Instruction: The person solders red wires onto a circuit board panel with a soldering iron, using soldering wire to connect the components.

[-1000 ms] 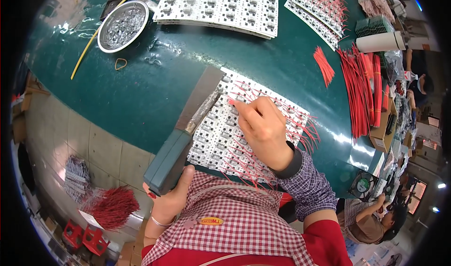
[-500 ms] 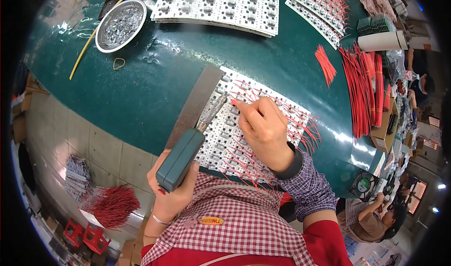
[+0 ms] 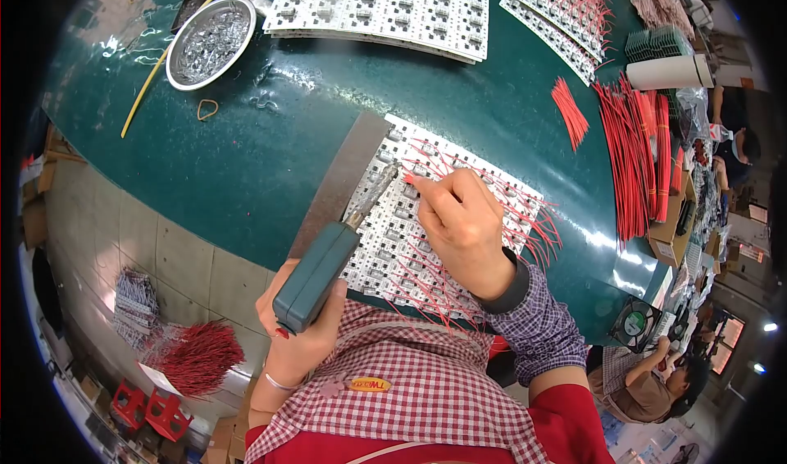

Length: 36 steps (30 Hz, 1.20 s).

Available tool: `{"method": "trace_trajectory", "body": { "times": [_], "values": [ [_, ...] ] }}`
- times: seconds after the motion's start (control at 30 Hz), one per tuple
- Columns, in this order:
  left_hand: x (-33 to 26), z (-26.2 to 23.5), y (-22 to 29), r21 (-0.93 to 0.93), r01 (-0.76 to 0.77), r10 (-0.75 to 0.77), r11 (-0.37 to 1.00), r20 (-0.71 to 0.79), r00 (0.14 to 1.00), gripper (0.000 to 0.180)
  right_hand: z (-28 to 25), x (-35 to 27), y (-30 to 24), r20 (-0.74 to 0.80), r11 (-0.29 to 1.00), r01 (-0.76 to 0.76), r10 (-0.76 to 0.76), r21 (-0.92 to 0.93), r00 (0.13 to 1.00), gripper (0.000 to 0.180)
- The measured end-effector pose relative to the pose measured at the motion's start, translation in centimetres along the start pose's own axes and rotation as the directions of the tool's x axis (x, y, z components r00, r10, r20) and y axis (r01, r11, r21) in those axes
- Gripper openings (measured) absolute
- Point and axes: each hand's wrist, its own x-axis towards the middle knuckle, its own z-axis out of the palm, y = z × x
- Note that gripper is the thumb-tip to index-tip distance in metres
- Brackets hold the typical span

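My left hand (image 3: 305, 349) is wrapped round the handle of a dark green soldering gun (image 3: 318, 271). The gun's long, crusted tip points up and right over a white circuit board panel (image 3: 379, 255). Close beside the tip, my right hand (image 3: 466, 230) pinches the end of short red wires (image 3: 408, 179) above the board. Whether the tip touches a pad is too small to tell. Many red wires stick out from the right part of the panel. A flat brown bar (image 3: 336, 181) lies along the panel's left edge.
A white bowl (image 3: 180, 75) of metal scraps stands at the far left beside a yellow cord (image 3: 146, 97). Stacked circuit panels (image 3: 377, 9) lie at the back. Red wire bundles (image 3: 623, 161) and a white cylinder (image 3: 670, 72) are on the right. A small fan (image 3: 635, 323) sits near another person.
Almost nothing differs. The soldering tip and my right hand hold nearly the same place, with only a slight shift of the view.
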Motion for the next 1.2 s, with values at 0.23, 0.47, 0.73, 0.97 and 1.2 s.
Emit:
{"method": "trace_trajectory", "body": {
  "times": [0.23, 0.47, 0.73, 0.97, 1.2],
  "values": [
    [-0.1, 0.0, 0.1, -0.032, 0.042, -0.042, 0.999, 0.009, 0.999, 0.017, -0.1, 0.0, 0.0, 0.007, 1.000, -0.002, 0.002, 0.001, 1.000, 0.030],
    [-0.8, -0.2, -0.6, 0.045, -0.031, 0.033, 0.999, -0.058, 0.998, 0.019, 0.1, -0.1, 0.1, -0.001, 1.000, 0.005, -0.005, 0.009, 1.000, 0.029],
    [-1.1, -0.5, 0.1, -0.019, 0.038, -0.039, 0.999, -0.079, 0.996, 0.023, -0.4, 0.0, 0.3, 0.016, 1.000, 0.005, -0.005, 0.005, 1.000, 0.028],
    [-1.9, -0.8, -0.2, -0.058, 0.085, -0.091, 0.995, -0.106, 0.990, 0.023, -1.7, 0.4, -0.7, 0.017, 0.992, 0.123, -0.123, -0.021, 0.992, 0.027],
    [-1.8, -0.7, -0.6, -0.008, -0.013, 0.013, 1.000, -0.077, 0.997, 0.021, -0.4, 0.2, 0.1, 0.062, 0.997, 0.056, -0.060, 0.062, 0.996, 0.029]
  ]
}}
